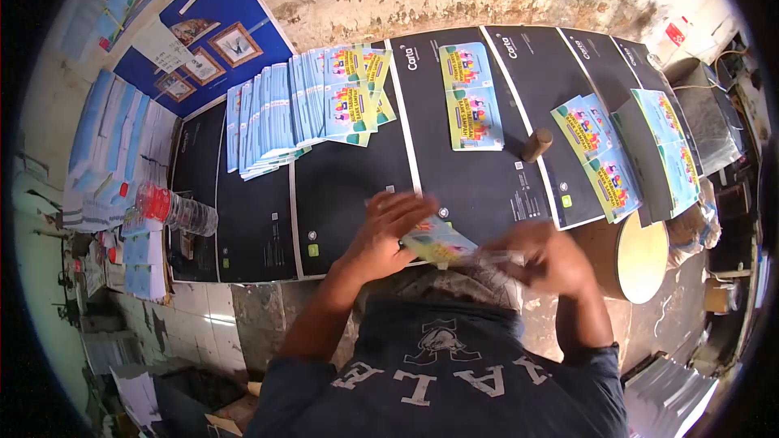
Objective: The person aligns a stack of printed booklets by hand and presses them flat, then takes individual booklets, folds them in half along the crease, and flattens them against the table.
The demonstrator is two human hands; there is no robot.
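A colourful printed booklet (438,245) is held over the table's front edge, slanting down to the right. My left hand (388,231) grips its left end, fingers above and thumb below. At the booklet's right end is my right hand (552,258), its bent fingers smeared by motion, so its hold is unclear. Beyond my hands lies a stack of yellow-and-blue booklets (473,105). To the right, more printed booklets (596,158) lie at a slant, beside another booklet pile (672,150). A short wooden cylinder (537,146) stands between the middle and right booklets.
Overlapping booklets (280,109) fan across the back left of the black table (357,170). A clear plastic bottle (182,208) lies at the left edge, near tall paper stacks (118,146). A round drum-like container (639,258) stands off the front right edge.
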